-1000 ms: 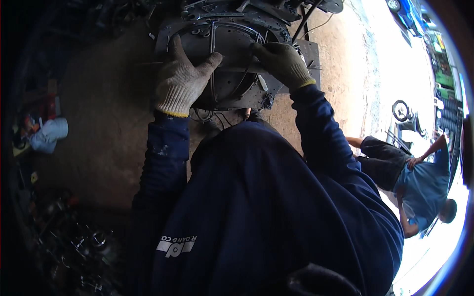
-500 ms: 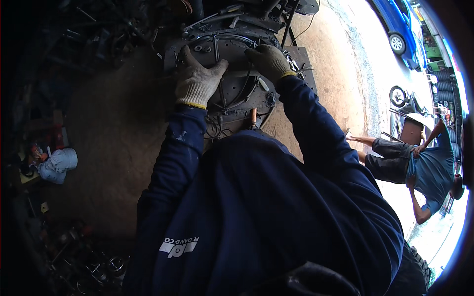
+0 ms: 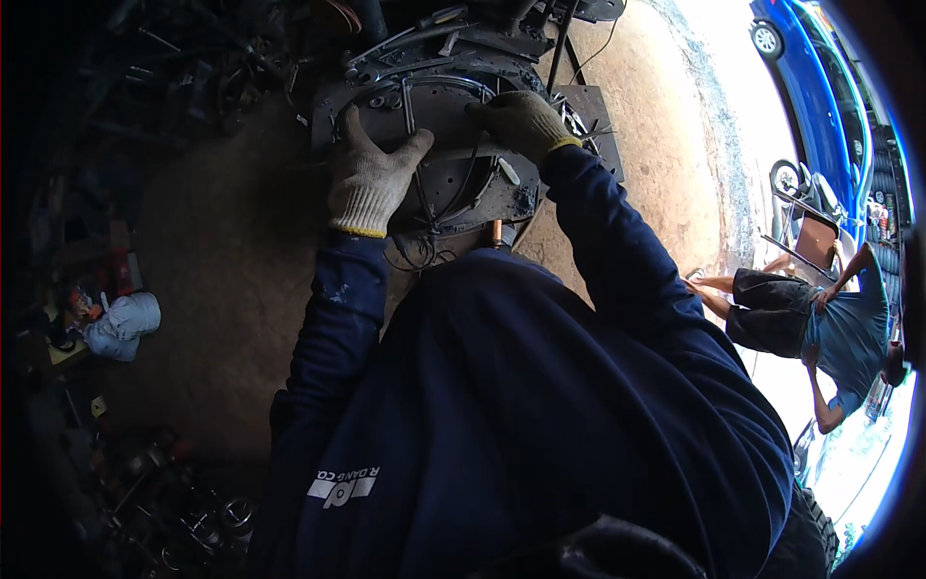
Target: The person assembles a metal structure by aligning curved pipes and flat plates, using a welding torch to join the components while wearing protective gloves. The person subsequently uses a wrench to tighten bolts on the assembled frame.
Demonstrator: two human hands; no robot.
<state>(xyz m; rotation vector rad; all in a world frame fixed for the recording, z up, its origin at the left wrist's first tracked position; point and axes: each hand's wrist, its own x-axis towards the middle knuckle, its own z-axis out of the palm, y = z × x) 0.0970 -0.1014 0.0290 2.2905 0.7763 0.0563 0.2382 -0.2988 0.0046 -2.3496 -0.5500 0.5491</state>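
Outdoors, both gloved hands lay on a round dark metal disc (image 3: 439, 159) that sat on the dirt ground (image 3: 222, 280) just ahead of the person. The left hand (image 3: 371, 179) rested flat and spread on the disc's left side. The right hand (image 3: 521, 121) curled over its upper right edge, gripping it. A white rag bundle (image 3: 121, 326) lay well to the left. Another person (image 3: 820, 328) bent over at the right, beside a blue car (image 3: 820, 87).
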